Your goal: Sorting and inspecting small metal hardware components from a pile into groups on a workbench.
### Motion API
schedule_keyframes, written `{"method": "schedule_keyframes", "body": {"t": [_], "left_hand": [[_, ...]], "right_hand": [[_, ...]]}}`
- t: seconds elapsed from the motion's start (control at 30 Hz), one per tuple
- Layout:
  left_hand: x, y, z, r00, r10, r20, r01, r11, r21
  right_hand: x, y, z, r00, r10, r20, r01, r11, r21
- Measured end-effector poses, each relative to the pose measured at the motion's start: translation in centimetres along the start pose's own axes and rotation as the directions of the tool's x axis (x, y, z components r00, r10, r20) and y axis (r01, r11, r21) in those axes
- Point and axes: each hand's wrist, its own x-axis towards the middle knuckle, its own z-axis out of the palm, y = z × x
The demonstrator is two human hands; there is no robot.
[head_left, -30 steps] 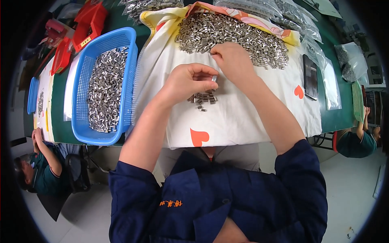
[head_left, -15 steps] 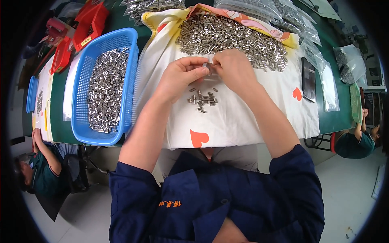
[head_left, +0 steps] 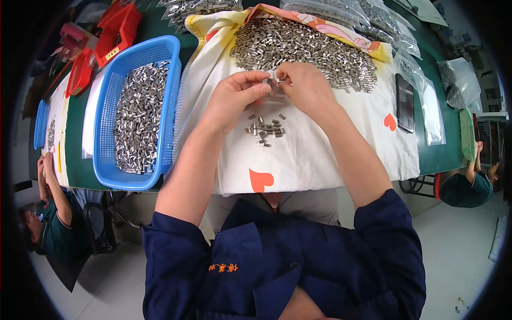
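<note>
Over the white cloth (head_left: 320, 170), both my hands are raised close together. My left hand (head_left: 234, 98) pinches a small round greyish piece (head_left: 272, 85) between thumb and fingertips; its exact kind is too small to tell. Facing it, my right hand (head_left: 306, 88) is closed, with a small shiny metal piece (head_left: 282, 81) showing at its fingertips. Beneath the hands lies a loose group of short metal cylinders (head_left: 271, 128). Beyond them a large heap of similar cylinders (head_left: 309, 50) spreads over the cloth.
At the left stands a blue basket (head_left: 101, 144) of metal cylinders. Red bins (head_left: 120, 26) sit behind it. A black phone (head_left: 405, 104) lies at the cloth's right edge, near plastic bags of metal parts (head_left: 392, 32). Two people work at either side.
My right fingertips have drawn slightly apart from the round piece, and a shiny metal bit now shows between them. The left hand still grips its piece. The loose cylinders look unchanged.
</note>
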Motion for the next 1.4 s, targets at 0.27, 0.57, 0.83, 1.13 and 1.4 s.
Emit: {"method": "schedule_keyframes", "body": {"t": [0.27,0.57,0.83,1.13,1.4], "left_hand": [[0.0,0.4,0.0,0.998,-0.056,0.002,0.056,0.990,-0.126],[-0.2,0.1,-0.1,0.998,-0.013,0.059,0.016,0.999,-0.050],[-0.1,0.0,0.0,0.996,0.047,0.074,-0.052,0.996,0.075],[-0.2,-0.2,0.4,0.994,0.094,0.056,-0.101,0.987,0.128],[-0.6,0.2,0.9,0.992,-0.019,0.128,-0.017,0.961,0.276]], "right_hand": [[-0.6,0.2,0.7,0.978,-0.177,-0.109,0.151,0.966,-0.209],[-2.0,-0.9,-1.8,0.991,0.078,0.107,-0.128,0.777,0.617],[-2.4,-1.1,-1.5,0.997,-0.044,-0.056,0.066,0.873,0.484],[-2.4,-0.6,-2.0,0.997,-0.076,-0.027,0.080,0.894,0.441],[-1.3,1.7,-1.9,0.990,0.136,0.044,-0.140,0.870,0.474]]}}
